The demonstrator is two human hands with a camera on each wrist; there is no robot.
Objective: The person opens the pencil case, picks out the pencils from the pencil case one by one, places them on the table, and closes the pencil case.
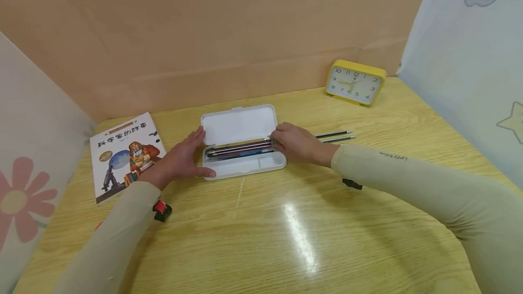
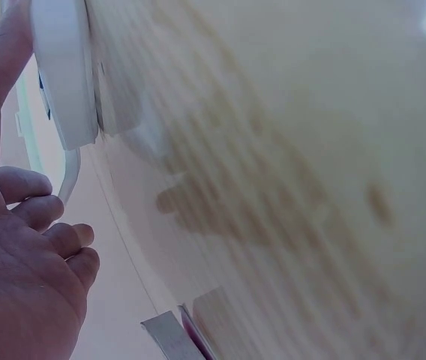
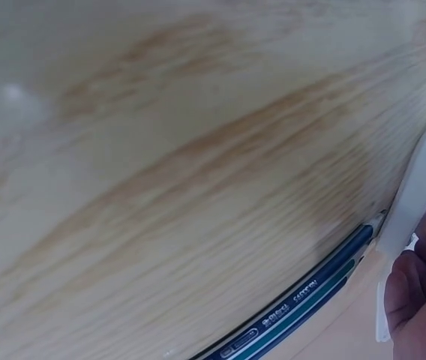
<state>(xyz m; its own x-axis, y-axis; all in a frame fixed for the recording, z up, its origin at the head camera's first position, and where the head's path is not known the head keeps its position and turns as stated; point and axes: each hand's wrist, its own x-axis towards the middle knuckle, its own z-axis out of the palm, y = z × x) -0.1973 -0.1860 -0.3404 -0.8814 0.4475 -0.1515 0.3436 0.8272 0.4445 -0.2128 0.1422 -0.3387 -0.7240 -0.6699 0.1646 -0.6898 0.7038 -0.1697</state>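
A white pencil case (image 1: 241, 126) lies with its lid raised, and several pencils (image 1: 241, 147) rest in its tray. My left hand (image 1: 184, 155) is at the case's left end, fingers spread. Its thumb lies along the front corner and the fingertips touch the lid's side; in the left wrist view the thumb (image 2: 3, 52) is straight against the case wall. At the tray's right end, my right hand (image 1: 296, 142) has curled fingers pinching the end of a pencil, partly hidden beneath them. The right wrist view shows its curled fingers (image 3: 408, 292) over the case edge (image 3: 419, 195).
Loose pencils (image 1: 337, 137) lie on the table to the right of the case, behind my right wrist. A book (image 1: 122, 148) with an illustrated cover lies at the left. A yellow alarm clock (image 1: 355, 82) stands at the back right, near the wall.
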